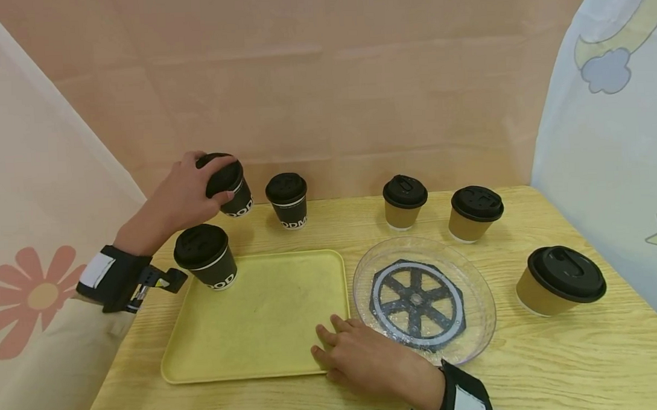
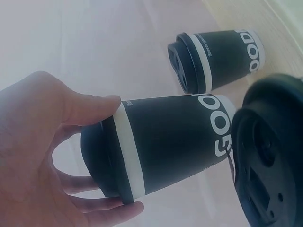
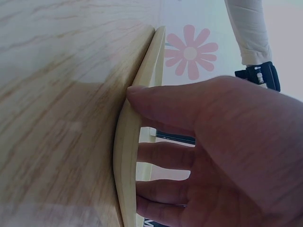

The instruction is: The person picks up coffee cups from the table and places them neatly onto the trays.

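Observation:
My left hand (image 1: 183, 189) grips a black paper cup (image 1: 238, 199) round its black lid, at the back left of the table. In the left wrist view the thumb lies along one side of that cup (image 2: 170, 142) and the fingers wrap the other side. Another black cup (image 1: 213, 266) stands in the back left corner of the yellow tray (image 1: 267, 316), just below the left hand. My right hand (image 1: 366, 354) holds the tray's near right corner; in the right wrist view its thumb is on the outer rim (image 3: 127, 156) and the fingers reach over it.
A third black cup (image 1: 287, 203) stands behind the tray. To the tray's right lies a clear round plastic dish (image 1: 479, 332) with a dark wheel-like pattern. Brown cups with black lids stand behind it (image 1: 402, 216), (image 1: 467, 224) and at the right (image 1: 543, 291). Cloth walls border the table.

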Demonstrator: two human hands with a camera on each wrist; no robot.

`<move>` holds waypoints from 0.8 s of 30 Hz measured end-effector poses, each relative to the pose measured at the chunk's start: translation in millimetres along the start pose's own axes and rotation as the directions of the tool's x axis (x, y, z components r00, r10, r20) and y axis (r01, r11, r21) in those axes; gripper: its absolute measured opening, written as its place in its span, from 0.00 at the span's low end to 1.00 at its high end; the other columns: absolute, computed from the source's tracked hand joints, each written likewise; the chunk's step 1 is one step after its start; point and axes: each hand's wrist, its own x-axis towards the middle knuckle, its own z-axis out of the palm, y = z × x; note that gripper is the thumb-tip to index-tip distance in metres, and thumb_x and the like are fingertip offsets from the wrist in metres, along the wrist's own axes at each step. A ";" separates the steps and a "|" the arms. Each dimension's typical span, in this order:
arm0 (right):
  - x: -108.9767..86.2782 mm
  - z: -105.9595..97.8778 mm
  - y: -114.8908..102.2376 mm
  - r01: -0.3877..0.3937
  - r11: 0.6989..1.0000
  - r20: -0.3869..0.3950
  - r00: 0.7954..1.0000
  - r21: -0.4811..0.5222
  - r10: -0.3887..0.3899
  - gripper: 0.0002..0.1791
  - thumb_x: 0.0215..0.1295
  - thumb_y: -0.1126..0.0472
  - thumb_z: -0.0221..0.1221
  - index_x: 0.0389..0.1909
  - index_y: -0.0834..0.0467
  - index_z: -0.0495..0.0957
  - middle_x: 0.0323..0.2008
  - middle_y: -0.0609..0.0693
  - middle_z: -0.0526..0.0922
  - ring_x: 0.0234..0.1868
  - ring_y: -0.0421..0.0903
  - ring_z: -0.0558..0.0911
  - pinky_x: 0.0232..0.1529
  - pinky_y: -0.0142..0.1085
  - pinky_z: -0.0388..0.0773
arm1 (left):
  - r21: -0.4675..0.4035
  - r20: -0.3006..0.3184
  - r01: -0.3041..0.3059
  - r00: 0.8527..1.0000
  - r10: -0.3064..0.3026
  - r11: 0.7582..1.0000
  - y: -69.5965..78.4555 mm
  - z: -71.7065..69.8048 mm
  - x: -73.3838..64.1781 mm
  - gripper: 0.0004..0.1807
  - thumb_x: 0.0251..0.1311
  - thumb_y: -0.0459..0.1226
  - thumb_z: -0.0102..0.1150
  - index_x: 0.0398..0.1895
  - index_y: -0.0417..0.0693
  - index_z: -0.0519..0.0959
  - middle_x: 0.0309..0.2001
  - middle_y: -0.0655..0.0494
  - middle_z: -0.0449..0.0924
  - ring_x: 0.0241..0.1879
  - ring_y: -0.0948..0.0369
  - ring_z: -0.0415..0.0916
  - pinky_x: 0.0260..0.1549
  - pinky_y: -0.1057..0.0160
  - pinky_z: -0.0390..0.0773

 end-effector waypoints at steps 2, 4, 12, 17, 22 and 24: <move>-0.1 0.2 0.3 0.002 1.000 -0.005 1.000 -0.005 -0.002 0.22 0.69 0.46 0.56 0.62 0.43 0.75 0.65 0.50 0.75 0.63 0.57 0.76 0.58 0.45 0.76 | 0.009 -0.003 -0.014 1.000 0.014 1.000 3.2 -0.5 -2.6 0.34 0.66 0.44 0.54 0.75 0.59 0.58 0.71 0.26 0.47 0.65 0.26 0.52 0.53 0.30 0.66; -0.1 0.5 0.7 0.003 1.000 -0.009 1.000 -0.008 -0.003 0.22 0.69 0.46 0.56 0.62 0.43 0.76 0.65 0.50 0.75 0.63 0.57 0.76 0.58 0.44 0.76 | 0.009 -0.007 -0.026 1.000 0.026 1.000 6.3 -0.7 -5.2 0.34 0.66 0.44 0.54 0.75 0.59 0.58 0.71 0.27 0.48 0.65 0.26 0.53 0.53 0.30 0.66; 0.1 0.4 0.6 -0.004 1.000 -0.001 1.000 -0.001 0.004 0.22 0.69 0.46 0.56 0.62 0.43 0.76 0.65 0.50 0.75 0.64 0.56 0.75 0.59 0.44 0.76 | -0.016 -0.054 -0.061 0.997 0.060 0.998 17.4 2.0 -18.5 0.33 0.65 0.44 0.56 0.74 0.60 0.60 0.71 0.31 0.50 0.65 0.31 0.55 0.54 0.31 0.66; 0.2 0.7 1.2 0.006 1.000 -0.006 1.000 -0.007 -0.006 0.22 0.69 0.46 0.56 0.62 0.43 0.76 0.65 0.50 0.75 0.64 0.56 0.75 0.58 0.44 0.76 | -0.013 -0.067 -0.084 0.994 0.083 0.996 24.4 4.0 -28.0 0.33 0.66 0.45 0.56 0.73 0.61 0.61 0.71 0.31 0.51 0.65 0.31 0.56 0.56 0.31 0.65; 1.1 1.2 1.3 0.012 1.000 -0.009 1.000 -0.018 -0.012 0.21 0.69 0.46 0.55 0.61 0.43 0.76 0.65 0.50 0.75 0.64 0.56 0.75 0.58 0.44 0.76 | -0.014 -0.102 -0.147 0.984 0.145 0.989 29.4 11.6 -37.3 0.32 0.65 0.44 0.58 0.72 0.60 0.63 0.69 0.30 0.55 0.64 0.31 0.58 0.55 0.32 0.65; 1.1 1.2 1.3 0.010 1.000 -0.006 1.000 -0.017 -0.010 0.21 0.69 0.46 0.55 0.61 0.43 0.76 0.65 0.50 0.75 0.64 0.56 0.75 0.58 0.44 0.76 | -0.019 -0.105 -0.165 0.981 0.162 0.986 31.4 15.7 -40.3 0.32 0.65 0.44 0.59 0.72 0.60 0.64 0.68 0.30 0.56 0.63 0.31 0.59 0.54 0.33 0.66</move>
